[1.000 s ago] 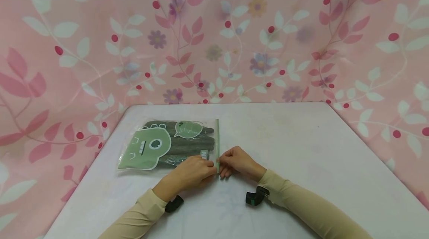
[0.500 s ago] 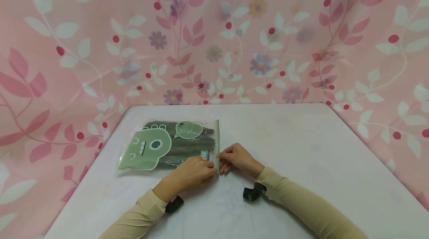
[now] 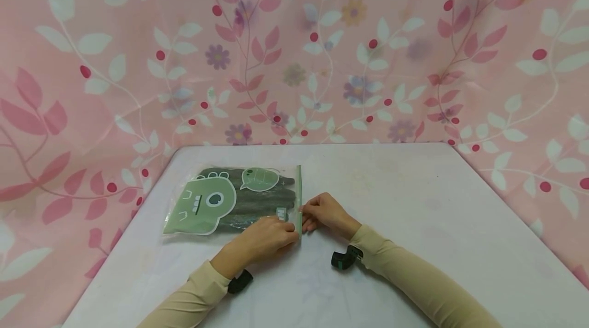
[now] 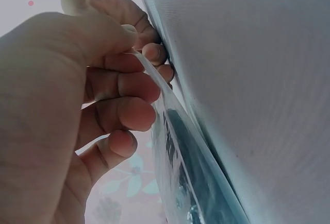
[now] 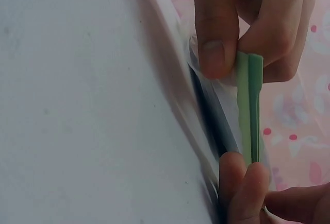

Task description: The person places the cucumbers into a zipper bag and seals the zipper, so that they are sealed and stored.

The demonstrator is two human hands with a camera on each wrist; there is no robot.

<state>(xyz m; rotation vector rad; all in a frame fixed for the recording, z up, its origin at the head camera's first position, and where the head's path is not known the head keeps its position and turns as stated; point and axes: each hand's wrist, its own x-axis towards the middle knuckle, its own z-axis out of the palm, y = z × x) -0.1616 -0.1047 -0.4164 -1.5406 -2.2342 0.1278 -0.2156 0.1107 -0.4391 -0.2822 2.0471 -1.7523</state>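
A clear plastic zip bag (image 3: 202, 210) with a green cartoon monster printed on it lies flat on the left part of the table. Dark, long-shaped contents (image 3: 259, 200) show through it; their kind cannot be told. Along its right edge runs a green zip strip (image 3: 299, 185). My left hand (image 3: 259, 241) pinches the bag's near right corner, just beside the strip's end, thumb against fingers in the left wrist view. Farther along, my right hand (image 3: 330, 215) pinches the same strip from the right side. Two green bands (image 5: 250, 105) of the strip lie together between both hands in the right wrist view.
The table (image 3: 391, 190) has a white cover. A pink floral curtain (image 3: 294, 62) hangs behind it and at its sides. Black wrist cameras are strapped under the left sleeve (image 3: 190, 292) and the right sleeve (image 3: 414, 277).
My right hand has slid a little way along the strip, away from the near corner. My left hand and the bag have stayed in place.
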